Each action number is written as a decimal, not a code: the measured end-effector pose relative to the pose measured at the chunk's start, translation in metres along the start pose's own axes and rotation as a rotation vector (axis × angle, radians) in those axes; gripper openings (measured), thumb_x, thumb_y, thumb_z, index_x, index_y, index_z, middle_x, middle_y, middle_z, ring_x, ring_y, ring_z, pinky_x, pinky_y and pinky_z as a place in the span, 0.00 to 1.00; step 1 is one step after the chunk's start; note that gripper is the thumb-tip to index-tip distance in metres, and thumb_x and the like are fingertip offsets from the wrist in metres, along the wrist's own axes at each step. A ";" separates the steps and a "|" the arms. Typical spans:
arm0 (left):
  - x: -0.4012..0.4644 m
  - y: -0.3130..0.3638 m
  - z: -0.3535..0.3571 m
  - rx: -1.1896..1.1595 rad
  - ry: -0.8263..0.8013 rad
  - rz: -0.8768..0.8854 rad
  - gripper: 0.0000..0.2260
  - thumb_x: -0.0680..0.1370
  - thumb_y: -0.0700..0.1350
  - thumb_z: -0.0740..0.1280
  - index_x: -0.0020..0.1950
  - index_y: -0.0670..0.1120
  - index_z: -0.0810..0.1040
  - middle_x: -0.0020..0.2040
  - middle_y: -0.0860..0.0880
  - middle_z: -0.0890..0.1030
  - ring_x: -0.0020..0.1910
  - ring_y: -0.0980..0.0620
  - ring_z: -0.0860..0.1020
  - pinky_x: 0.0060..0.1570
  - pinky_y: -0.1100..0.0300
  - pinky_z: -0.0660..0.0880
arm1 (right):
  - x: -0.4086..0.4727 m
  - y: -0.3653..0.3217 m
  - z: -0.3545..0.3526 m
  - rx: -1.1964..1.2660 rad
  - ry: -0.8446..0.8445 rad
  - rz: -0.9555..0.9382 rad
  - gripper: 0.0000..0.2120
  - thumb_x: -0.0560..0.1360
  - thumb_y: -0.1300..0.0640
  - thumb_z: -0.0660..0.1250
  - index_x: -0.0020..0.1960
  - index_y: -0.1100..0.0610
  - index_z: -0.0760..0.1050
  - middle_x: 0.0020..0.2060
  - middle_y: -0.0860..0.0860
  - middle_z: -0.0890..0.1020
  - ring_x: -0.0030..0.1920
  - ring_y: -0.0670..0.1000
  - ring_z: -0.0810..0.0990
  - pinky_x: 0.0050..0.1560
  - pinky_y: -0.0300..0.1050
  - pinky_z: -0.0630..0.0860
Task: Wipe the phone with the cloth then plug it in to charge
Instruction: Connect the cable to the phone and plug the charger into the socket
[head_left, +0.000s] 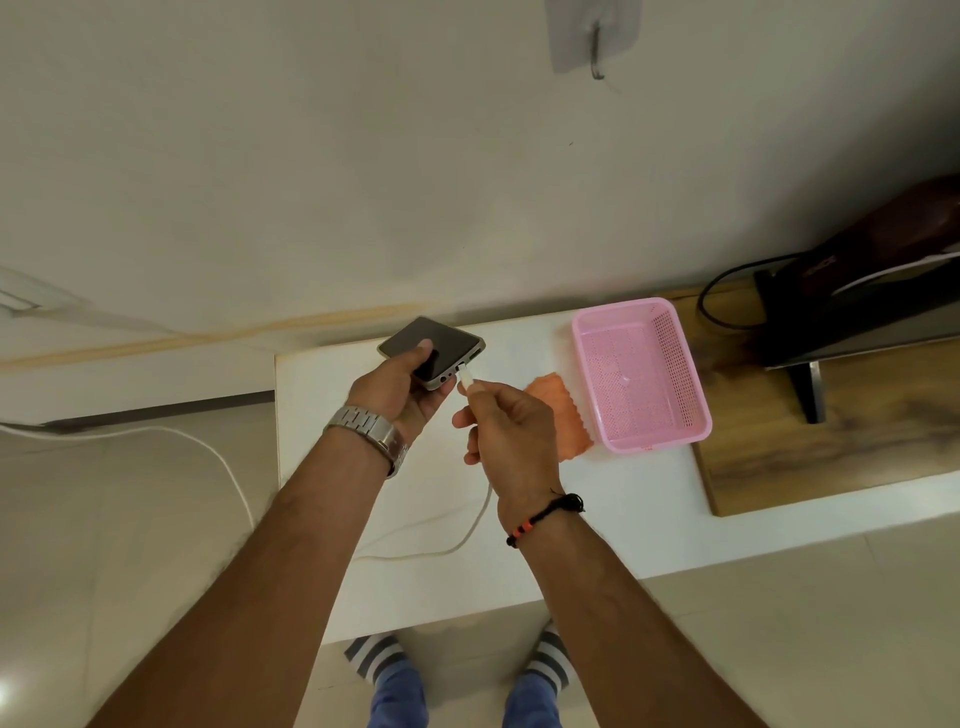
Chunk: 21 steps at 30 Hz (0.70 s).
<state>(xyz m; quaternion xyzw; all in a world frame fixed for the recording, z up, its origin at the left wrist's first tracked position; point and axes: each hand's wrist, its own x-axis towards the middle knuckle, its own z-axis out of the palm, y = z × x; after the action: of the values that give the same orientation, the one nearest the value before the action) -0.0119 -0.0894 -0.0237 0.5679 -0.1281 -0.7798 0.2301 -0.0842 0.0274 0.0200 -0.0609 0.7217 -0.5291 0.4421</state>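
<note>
The one dark, glossy-screened phone with a metallic rim (431, 351) sits in my left hand (400, 387), thumb on the glass, above the white table (623, 499) left of the single pink perforated plastic basket (641, 371). My right hand (511, 431) pinches the one white charging cable's plug (466, 376) at the phone's bottom edge. One orange cloth (563, 410) lies against the basket; I read no writing.

light: soft, even | shadows: faint | edges: wide-angle bowed | focus: slightly soft
</note>
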 end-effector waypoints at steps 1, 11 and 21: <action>-0.001 0.000 -0.001 -0.001 0.004 0.004 0.18 0.78 0.40 0.73 0.67 0.38 0.76 0.51 0.40 0.85 0.37 0.48 0.86 0.33 0.59 0.81 | 0.000 0.000 0.000 -0.016 0.000 -0.005 0.11 0.80 0.55 0.68 0.41 0.47 0.83 0.30 0.46 0.84 0.26 0.40 0.76 0.28 0.36 0.77; -0.006 0.008 -0.012 0.342 0.010 0.240 0.14 0.78 0.46 0.73 0.61 0.43 0.78 0.54 0.43 0.86 0.51 0.43 0.86 0.42 0.52 0.84 | 0.008 -0.002 -0.003 -0.178 -0.019 0.074 0.11 0.78 0.55 0.71 0.37 0.50 0.82 0.27 0.44 0.81 0.29 0.45 0.76 0.31 0.37 0.76; -0.010 0.012 -0.017 0.404 -0.031 0.312 0.11 0.79 0.45 0.72 0.60 0.45 0.79 0.56 0.43 0.85 0.53 0.42 0.85 0.45 0.49 0.84 | 0.003 -0.001 0.001 -0.108 -0.095 0.125 0.08 0.79 0.57 0.69 0.43 0.54 0.85 0.29 0.47 0.82 0.29 0.46 0.76 0.33 0.37 0.76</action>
<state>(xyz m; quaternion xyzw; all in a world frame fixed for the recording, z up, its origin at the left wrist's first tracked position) 0.0089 -0.0941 -0.0155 0.5638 -0.3710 -0.7019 0.2276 -0.0857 0.0243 0.0186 -0.0648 0.7298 -0.4573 0.5041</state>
